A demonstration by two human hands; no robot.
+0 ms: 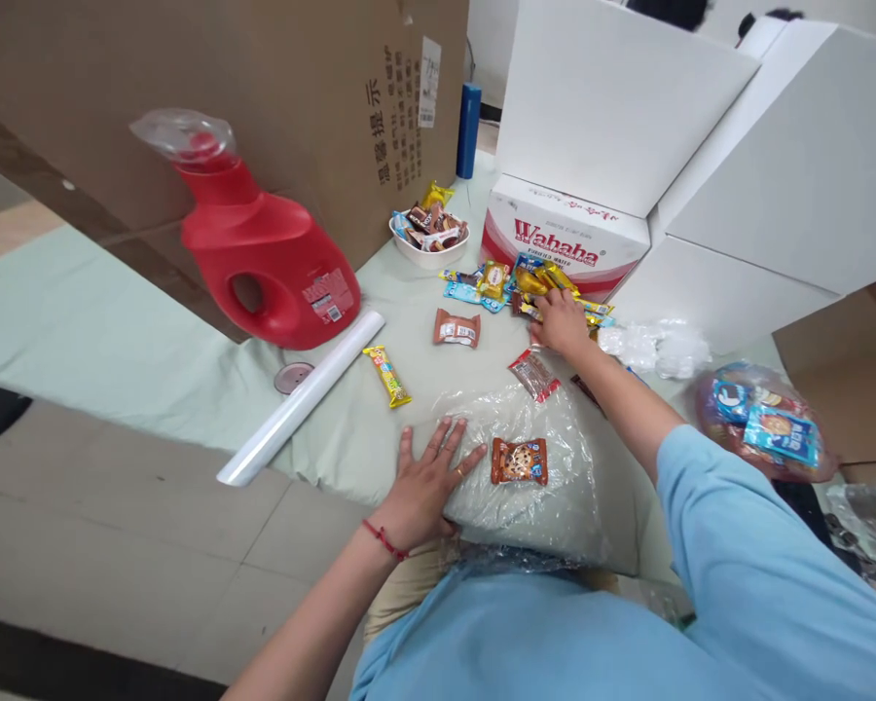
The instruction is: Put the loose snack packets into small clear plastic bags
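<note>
My left hand lies flat with fingers spread on the left edge of a clear plastic bag spread in front of me. A brown cookie packet rests on that bag just right of my fingers. My right hand reaches forward over a heap of small snack packets by the Wahaha box; its fingers curl down onto the packets, and I cannot see whether they hold one. A brown packet, a yellow bar and a red-edged packet lie loose between.
A red detergent jug stands at left before a big cardboard sheet. A white roll lies beside it. A white bowl of snacks, white boxes, crumpled plastic and a filled snack bag sit at right.
</note>
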